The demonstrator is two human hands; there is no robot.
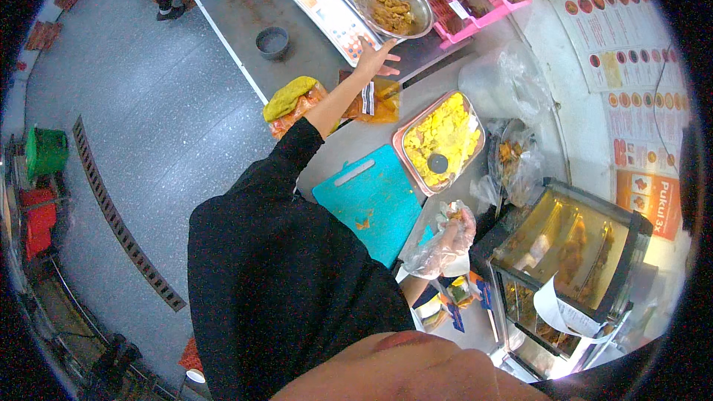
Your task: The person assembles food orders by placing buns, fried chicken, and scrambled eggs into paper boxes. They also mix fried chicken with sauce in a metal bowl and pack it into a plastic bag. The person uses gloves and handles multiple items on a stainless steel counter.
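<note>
My bare left hand (377, 57) stretches out with fingers apart. One fingertip lies at the keys of a white weighing scale (330, 21). On the scale's platform rests a steel bowl (423, 16) with brown saucy meat in it. My right hand (454, 232) wears a clear plastic glove. Its fingers curl inward beside a tray of yellow scrambled egg (444, 139), and a brownish bit shows at the fingertips, too small to name. A dark round lid or cup sits on the egg. Between my arms lies a turquoise cutting board (375, 204) with crumbs.
Bags of food (297, 104) and an amber packet (382, 102) lie under my left forearm. Beyond stand a small dark bowl (272, 43) and a pink basket (475, 0). A glass food warmer (564, 245) stands at right. Another person's foot (171, 12) shows at far left.
</note>
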